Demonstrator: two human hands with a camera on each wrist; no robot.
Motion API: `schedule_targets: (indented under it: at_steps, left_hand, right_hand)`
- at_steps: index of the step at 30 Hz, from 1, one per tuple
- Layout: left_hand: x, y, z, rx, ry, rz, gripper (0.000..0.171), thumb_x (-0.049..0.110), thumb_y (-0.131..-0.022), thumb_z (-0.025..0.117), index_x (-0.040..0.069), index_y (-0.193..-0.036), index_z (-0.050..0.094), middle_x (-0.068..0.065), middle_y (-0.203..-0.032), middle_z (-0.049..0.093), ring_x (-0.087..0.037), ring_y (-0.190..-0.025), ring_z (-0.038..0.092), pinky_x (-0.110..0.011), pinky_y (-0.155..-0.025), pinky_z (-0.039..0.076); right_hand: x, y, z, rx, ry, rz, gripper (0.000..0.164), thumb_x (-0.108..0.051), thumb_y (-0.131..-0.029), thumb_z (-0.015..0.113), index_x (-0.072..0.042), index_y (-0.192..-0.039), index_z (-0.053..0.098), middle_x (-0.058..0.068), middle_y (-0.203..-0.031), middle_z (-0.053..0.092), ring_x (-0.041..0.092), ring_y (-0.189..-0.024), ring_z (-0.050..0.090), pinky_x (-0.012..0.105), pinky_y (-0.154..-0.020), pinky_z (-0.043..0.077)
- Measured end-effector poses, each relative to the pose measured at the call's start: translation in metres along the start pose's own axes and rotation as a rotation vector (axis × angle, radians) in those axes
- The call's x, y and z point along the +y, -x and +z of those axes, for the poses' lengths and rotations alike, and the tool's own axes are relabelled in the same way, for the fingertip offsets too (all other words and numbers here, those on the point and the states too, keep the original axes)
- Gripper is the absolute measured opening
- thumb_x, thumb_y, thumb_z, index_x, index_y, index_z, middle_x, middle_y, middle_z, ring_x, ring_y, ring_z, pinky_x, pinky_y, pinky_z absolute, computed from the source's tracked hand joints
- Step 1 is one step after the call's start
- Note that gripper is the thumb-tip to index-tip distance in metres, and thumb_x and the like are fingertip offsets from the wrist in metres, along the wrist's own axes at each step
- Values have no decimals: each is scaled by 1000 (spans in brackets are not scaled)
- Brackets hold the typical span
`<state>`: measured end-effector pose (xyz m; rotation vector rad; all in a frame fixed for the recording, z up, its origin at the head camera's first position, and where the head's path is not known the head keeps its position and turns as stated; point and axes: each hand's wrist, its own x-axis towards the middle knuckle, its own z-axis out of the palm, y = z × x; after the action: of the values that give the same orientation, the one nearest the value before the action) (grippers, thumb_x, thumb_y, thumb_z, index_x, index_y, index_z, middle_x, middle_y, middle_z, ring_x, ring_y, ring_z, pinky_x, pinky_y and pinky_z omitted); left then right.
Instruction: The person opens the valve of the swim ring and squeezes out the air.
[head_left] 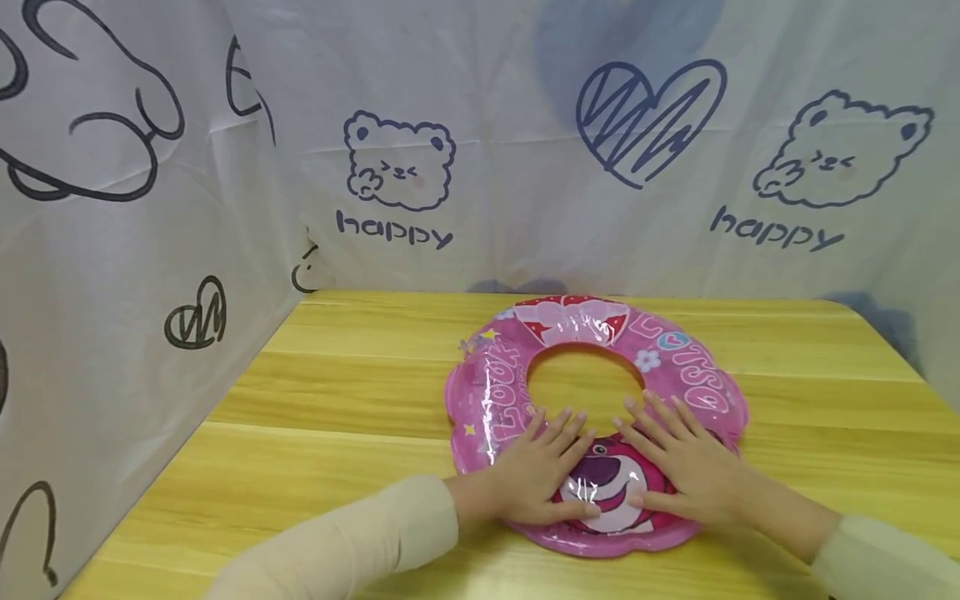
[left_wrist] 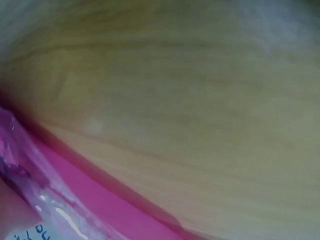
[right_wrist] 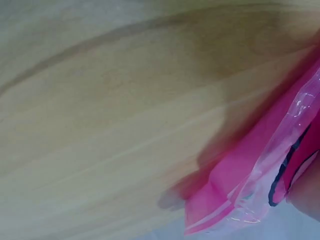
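Two bare hands rest on a glossy pink swim ring (head_left: 491,396), which lies flat on the wood-grain table (head_left: 337,400) and serves as reference for all places below.

Left hand (head_left: 534,477): on the ring's near left part, palm side down. Fingers straight and spread, tips at the near rim of the centre hole; thumb stretched across the printed bear face (head_left: 613,492). No pinch seen.

Right hand (head_left: 690,467): on the ring's near right part, same posture. Fingers spread, tips by the hole's near right rim, thumb pointing toward the left thumb, the two well short of touching. No curl round the ring. How hard either hand presses: cannot tell.

Ring markings: bear face on the near side, between the hands; pink-and-red bow (head_left: 573,323) on the far side; outlined lettering on both flanks; small white flower (head_left: 648,360) just right of the hole.

Wrist views: ring's outer edge and clear seam above table grain; fingers mostly out of sight.

Beyond the ring: white cloth (head_left: 495,67) with line drawings, among them a heart (head_left: 651,123). Nearer than the ring, either side: pale left sleeve (head_left: 352,537), pale right sleeve (head_left: 877,554).
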<state>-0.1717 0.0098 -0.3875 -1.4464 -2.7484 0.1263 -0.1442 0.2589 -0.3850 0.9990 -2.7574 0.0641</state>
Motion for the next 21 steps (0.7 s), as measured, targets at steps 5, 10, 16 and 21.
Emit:
schedule_targets:
  at_steps: [5, 10, 16, 21]
  left_hand:
    - [3, -1, 4, -25, -8, -12, 84, 66, -89, 33, 11, -150, 13, -17, -156, 8, -33, -144, 9, -53, -116, 11]
    - [4, -2, 5, -47, -61, -14, 85, 67, -89, 29, 11, -150, 10, -16, -156, 6, -32, -144, 9, -53, -116, 11]
    - [6, -4, 5, -98, -93, -15, 85, 69, -89, 24, 12, -150, 10, -13, -157, 5, -28, -145, 9, -53, -116, 8]
    - [5, -6, 4, -141, -95, -20, 84, 70, -89, 22, 13, -150, 11, -11, -157, 5, -25, -145, 9, -52, -116, 6]
  right_hand:
    - [-2, 1, 5, -29, -51, 11, 76, -59, -86, 50, -13, -144, 34, 16, -151, 28, 23, -146, -7, 26, -109, -26]
    - [-2, 1, 7, -65, -73, 35, 76, -60, -86, 49, -14, -144, 34, 18, -150, 29, 28, -146, 3, 26, -107, -27]
    - [-2, 0, 8, -104, -62, 43, 76, -61, -86, 47, -13, -144, 35, 18, -150, 29, 31, -144, 10, 26, -107, -28]
    - [-3, 0, 9, -116, -51, 37, 76, -62, -86, 46, -12, -143, 37, 16, -150, 31, 33, -142, 17, 25, -107, -28]
